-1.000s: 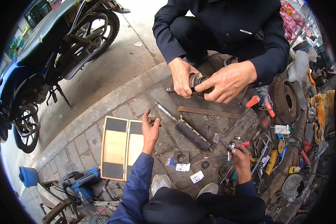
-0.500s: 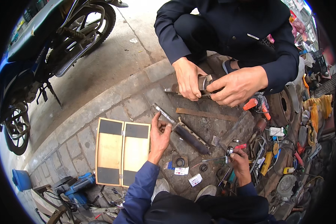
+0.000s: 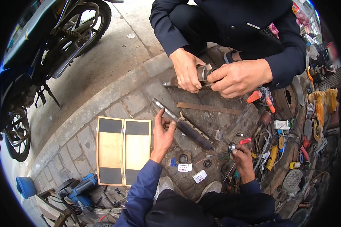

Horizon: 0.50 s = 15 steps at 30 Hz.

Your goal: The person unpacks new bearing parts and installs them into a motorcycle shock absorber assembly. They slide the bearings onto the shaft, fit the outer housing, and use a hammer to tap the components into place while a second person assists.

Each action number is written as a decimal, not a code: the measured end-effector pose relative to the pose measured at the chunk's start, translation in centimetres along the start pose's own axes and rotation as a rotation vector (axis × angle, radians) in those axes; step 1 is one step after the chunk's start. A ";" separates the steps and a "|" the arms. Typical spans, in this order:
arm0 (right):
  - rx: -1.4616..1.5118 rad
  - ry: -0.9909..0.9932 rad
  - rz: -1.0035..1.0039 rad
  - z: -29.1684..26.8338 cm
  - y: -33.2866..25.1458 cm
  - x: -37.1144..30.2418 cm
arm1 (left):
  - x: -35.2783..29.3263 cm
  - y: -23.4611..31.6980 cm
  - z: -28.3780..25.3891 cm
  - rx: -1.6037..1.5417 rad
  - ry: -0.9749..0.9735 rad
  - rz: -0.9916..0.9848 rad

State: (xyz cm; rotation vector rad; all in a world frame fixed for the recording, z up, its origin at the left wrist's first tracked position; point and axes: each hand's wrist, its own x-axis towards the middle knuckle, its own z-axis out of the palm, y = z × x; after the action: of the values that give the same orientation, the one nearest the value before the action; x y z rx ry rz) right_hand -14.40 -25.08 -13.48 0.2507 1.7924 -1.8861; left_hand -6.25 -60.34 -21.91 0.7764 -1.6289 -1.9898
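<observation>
My left hand (image 3: pixel 163 135) is at the upper end of a dark metal cylinder with a steel shaft (image 3: pixel 166 108), lying aslant on the paving. Its index finger points along the shaft, thumb spread apart, the other fingers curled; whether it touches the shaft I cannot tell. My right hand (image 3: pixel 243 160) grips a small shiny ring-shaped bearing (image 3: pixel 231 146) between thumb and fingers. A thin metal rod (image 3: pixel 217 154) reaches leftward from beside it. Below the cylinder sit a square flanged bearing (image 3: pixel 183 157), a small dark ring (image 3: pixel 207 163) and small white boxes (image 3: pixel 199 176).
Opposite, a co-worker's hands (image 3: pixel 212 77) hold another metal cylinder. An open wooden case (image 3: pixel 111 151) lies to the left, beside a blue power tool (image 3: pixel 81 189). A rusty flat bar (image 3: pixel 208 108) lies beyond the cylinder. Tools and parts crowd the right; a motorcycle (image 3: pixel 64 38) stands upper left.
The whole view has shifted slightly. The co-worker's right-side hand has moved a little over the part. My hands keep nearly the same poses.
</observation>
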 end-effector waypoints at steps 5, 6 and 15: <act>0.002 0.001 0.003 0.1 0.0 0.0 | -0.1 0.3 0.1 0.039 -0.008 -0.002; 0.002 0.003 0.003 0.0 0.1 -0.1 | -0.1 0.3 0.2 0.045 -0.008 -0.005; 0.014 -0.009 0.011 -0.2 0.4 0.1 | -0.2 0.1 0.4 0.053 -0.031 -0.027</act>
State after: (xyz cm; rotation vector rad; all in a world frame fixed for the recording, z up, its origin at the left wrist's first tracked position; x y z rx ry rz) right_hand -14.34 -24.87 -13.86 0.2558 1.7691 -1.8900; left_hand -6.39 -59.97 -21.75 0.7946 -1.7041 -1.9937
